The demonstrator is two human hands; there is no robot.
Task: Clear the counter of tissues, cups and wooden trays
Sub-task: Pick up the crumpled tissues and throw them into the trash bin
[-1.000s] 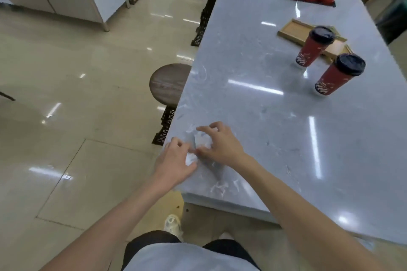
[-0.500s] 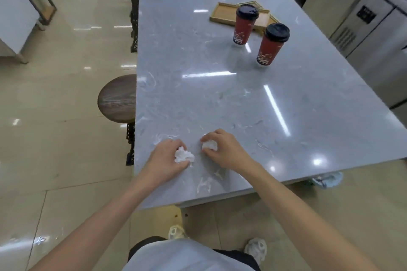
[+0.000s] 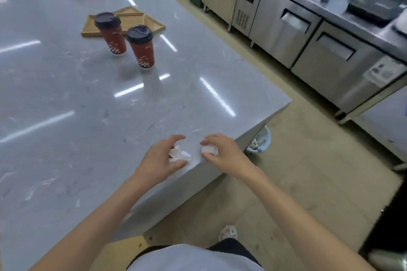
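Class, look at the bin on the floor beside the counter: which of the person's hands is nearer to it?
Right. The right hand is at the counter's corner, just left of the bin; the left hand lies further left, over the counter.

Both hands (image 3: 158, 160) and their tissues (image 3: 179, 154) now nearer the counter's corner (image 3: 259, 108).
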